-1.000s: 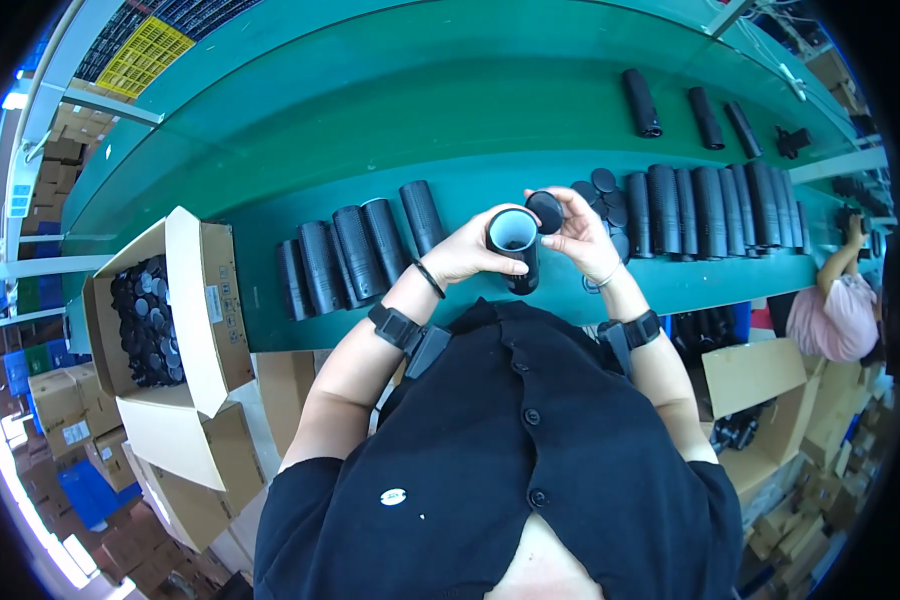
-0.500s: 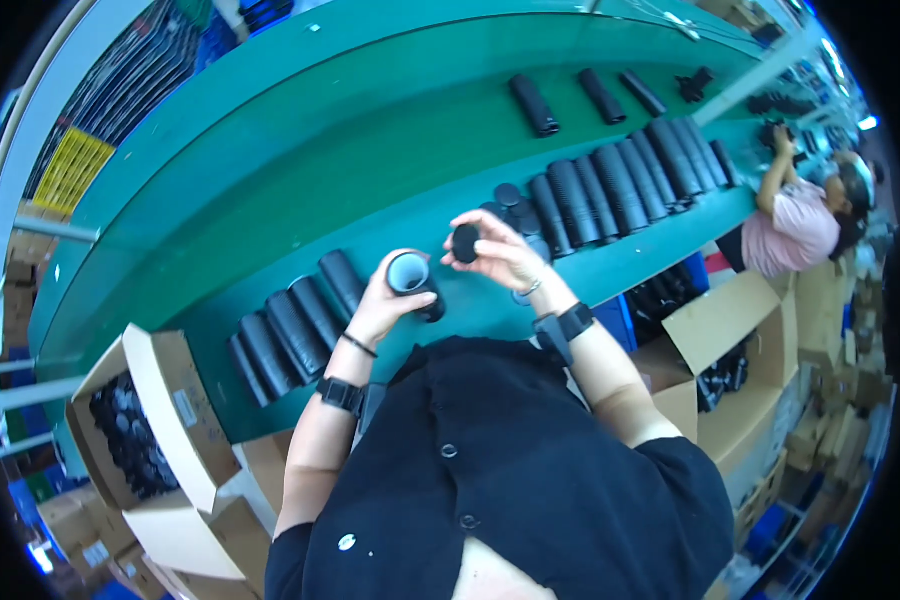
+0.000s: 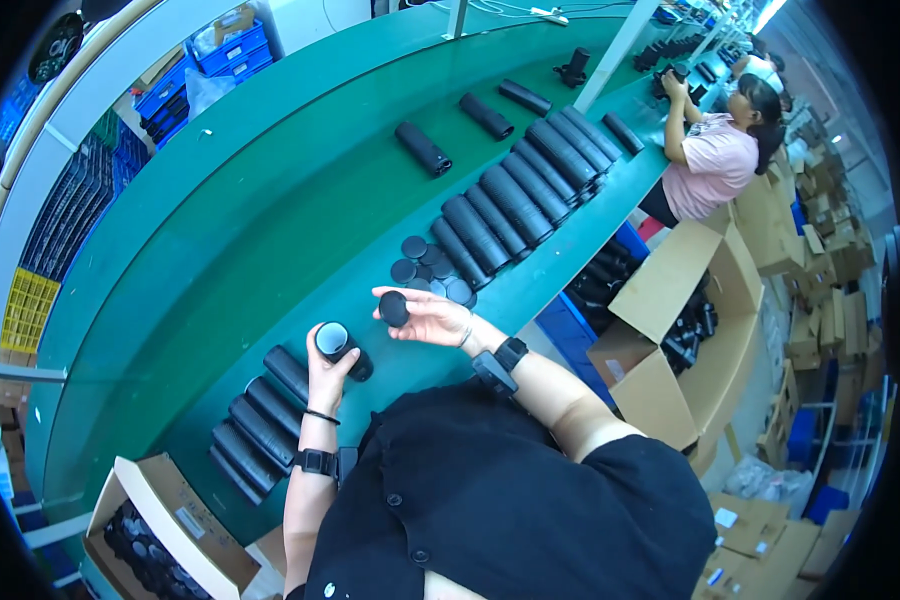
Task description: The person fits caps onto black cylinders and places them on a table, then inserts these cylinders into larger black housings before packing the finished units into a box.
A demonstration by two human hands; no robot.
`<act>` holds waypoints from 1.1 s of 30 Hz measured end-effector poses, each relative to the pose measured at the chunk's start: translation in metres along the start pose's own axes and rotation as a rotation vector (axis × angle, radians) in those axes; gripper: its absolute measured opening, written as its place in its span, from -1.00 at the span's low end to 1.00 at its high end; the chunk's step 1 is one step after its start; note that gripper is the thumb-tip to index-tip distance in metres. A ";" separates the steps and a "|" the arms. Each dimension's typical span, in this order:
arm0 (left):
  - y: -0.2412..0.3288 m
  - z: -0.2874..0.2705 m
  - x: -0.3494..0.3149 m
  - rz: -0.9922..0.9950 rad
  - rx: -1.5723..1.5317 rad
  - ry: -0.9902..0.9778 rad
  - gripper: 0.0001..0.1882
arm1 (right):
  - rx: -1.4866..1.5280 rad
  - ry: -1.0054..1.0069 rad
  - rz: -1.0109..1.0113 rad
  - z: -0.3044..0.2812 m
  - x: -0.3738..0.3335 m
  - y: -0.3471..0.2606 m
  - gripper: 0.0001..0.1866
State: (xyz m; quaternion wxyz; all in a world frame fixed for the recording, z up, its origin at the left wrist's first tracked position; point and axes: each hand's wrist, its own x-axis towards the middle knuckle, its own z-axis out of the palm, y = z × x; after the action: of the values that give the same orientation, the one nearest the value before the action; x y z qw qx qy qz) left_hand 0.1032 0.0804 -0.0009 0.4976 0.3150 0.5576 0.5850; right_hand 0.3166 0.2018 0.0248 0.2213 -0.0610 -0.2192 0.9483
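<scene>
One black tube [image 3: 342, 349] stands in the left hand [image 3: 328, 375], gripped around its body with its open end up and uncapped. Just to its right, apart from it, the right hand [image 3: 432, 318] lies palm up, its fingers lightly curled, with a round black cap [image 3: 394, 308] pinched at the fingertips. Capping looks not yet done. Beyond the right hand lie loose caps [image 3: 428, 270] and a long row of tubes [image 3: 515, 205]; below the left hand lies a shorter row [image 3: 260, 420] on the green belt [image 3: 270, 200].
</scene>
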 end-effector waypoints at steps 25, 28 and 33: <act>-0.007 -0.001 0.004 0.116 0.233 -0.119 -0.32 | 0.224 -0.076 -0.033 -0.006 0.000 0.007 -0.33; 0.002 -0.002 0.001 0.084 0.224 -0.110 -0.34 | 0.210 -0.053 -0.014 -0.006 0.004 0.010 -0.33; 0.003 -0.010 0.000 -0.010 0.157 -0.139 -0.34 | -0.007 0.037 0.014 0.003 0.012 0.004 -0.35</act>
State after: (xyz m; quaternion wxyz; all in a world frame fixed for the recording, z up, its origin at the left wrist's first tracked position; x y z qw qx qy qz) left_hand 0.0935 0.0779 0.0002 0.5117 0.3900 0.5675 0.5138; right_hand 0.3041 0.2028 0.0261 0.2186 -0.0809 -0.2181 0.9477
